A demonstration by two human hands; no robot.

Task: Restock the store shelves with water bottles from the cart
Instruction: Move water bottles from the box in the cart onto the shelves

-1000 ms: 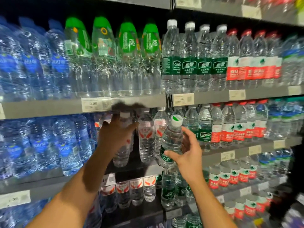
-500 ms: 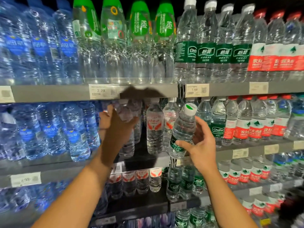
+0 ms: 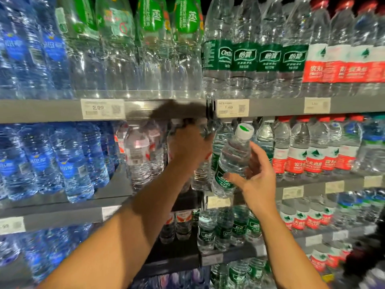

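My right hand (image 3: 257, 180) holds a small clear water bottle (image 3: 232, 161) with a dark green label and white cap, tilted with its top leaning right, in front of the middle shelf (image 3: 116, 188). My left hand (image 3: 188, 148) reaches into that shelf and grips a clear bottle with a red and white label (image 3: 200, 174) near the shelf's divider. The fingers of my left hand are partly hidden behind that bottle. Green-label bottles (image 3: 220, 142) stand just behind the held bottle.
Blue bottles (image 3: 68, 163) fill the shelf's left part, red-label bottles (image 3: 312, 155) its right. Large bottles stand on the upper shelf (image 3: 52, 110) with price tags (image 3: 103, 108). Small bottles (image 3: 225, 228) line the lower shelf. A dark object (image 3: 366, 257) sits at the lower right.
The view has come closer to the shelves. My left hand has shifted right, from one red-label bottle toward the one by the divider. My right hand keeps the green-label bottle tilted.
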